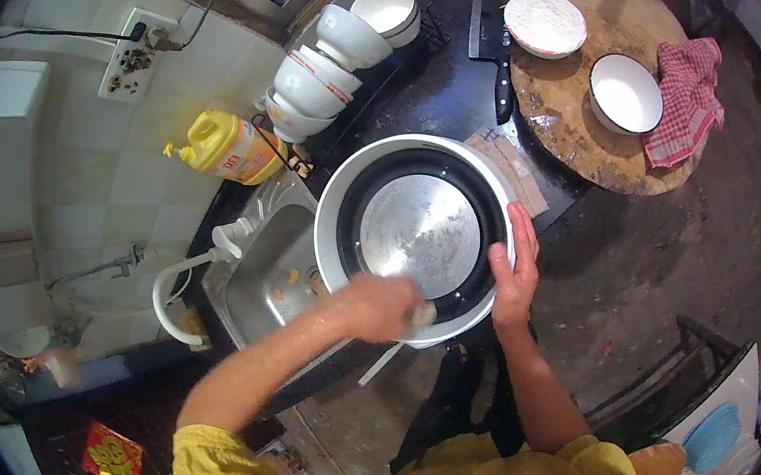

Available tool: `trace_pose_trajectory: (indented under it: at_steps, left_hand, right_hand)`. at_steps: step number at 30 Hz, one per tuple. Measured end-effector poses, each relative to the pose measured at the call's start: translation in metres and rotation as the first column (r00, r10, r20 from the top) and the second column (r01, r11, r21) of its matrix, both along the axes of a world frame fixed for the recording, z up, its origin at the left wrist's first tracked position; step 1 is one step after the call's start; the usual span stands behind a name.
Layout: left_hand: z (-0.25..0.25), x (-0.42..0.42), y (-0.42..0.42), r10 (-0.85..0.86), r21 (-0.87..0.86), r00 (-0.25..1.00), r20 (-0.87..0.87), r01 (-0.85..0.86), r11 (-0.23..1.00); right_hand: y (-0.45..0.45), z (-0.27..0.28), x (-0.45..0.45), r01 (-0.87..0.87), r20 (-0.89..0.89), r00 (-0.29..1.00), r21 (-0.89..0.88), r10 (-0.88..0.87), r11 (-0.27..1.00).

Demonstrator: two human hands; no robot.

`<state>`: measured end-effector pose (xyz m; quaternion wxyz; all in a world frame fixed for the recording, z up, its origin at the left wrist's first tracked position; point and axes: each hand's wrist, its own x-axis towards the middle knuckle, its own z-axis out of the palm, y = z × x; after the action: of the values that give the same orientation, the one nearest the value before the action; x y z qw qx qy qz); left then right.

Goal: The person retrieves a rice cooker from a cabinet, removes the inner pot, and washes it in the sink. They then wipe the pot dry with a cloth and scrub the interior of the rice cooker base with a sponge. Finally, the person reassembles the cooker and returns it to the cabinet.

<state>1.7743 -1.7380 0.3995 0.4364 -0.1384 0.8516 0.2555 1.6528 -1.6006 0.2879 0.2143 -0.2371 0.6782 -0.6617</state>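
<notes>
A large round metal pot (420, 236) with a pale wall, a dark ring inside and a shiny round bottom is held tilted beside the sink. My left hand (386, 307), blurred, is inside its near edge and closed around a small pale scrubber or pad (424, 314); its exact kind cannot be told. On the pot's right side, my right hand (517, 277) grips the rim, with the thumb on the inner side and the fingers along the outer wall.
Left of the pot are a steel sink (264, 282), a white faucet (168, 294) and a yellow detergent jug (231, 145). Stacked bowls (309, 81) stand behind. A cleaver (490, 43) lies by a round chopping board (561, 134) bearing two bowls and a checked cloth (683, 97).
</notes>
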Motion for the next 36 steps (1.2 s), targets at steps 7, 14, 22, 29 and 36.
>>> trace_pose_trajectory:
  at_steps: [7,14,22,29,36]
  left_hand:
    - [-0.012,-0.042,-0.096,-0.704,-0.816,0.658,-0.266,0.234,0.528]
    - [-0.037,0.053,-0.034,-0.235,-0.678,0.971,0.035,0.196,0.708]
    - [-0.020,-0.024,-0.002,0.310,-0.250,0.797,-0.519,-0.488,0.836]
    - [-0.055,-0.047,0.033,-0.051,-0.467,0.906,-0.421,-0.169,0.868]
    - [-0.021,-0.022,0.020,0.108,-0.365,0.913,-0.394,-0.263,0.893]
  right_hand:
    - [0.001,-0.002,-0.001,-0.006,-0.008,1.000,0.029,0.006,1.000]
    - [-0.004,-0.005,0.003,0.075,0.004,0.997,0.023,-0.075,0.997]
    - [-0.005,-0.004,0.001,0.065,0.001,0.998,-0.009,-0.065,0.998]
    - [-0.004,-0.001,0.002,0.044,0.046,0.998,0.007,-0.044,0.999]
    - [-0.006,-0.001,0.001,0.058,0.017,0.998,0.002,-0.058,0.998]
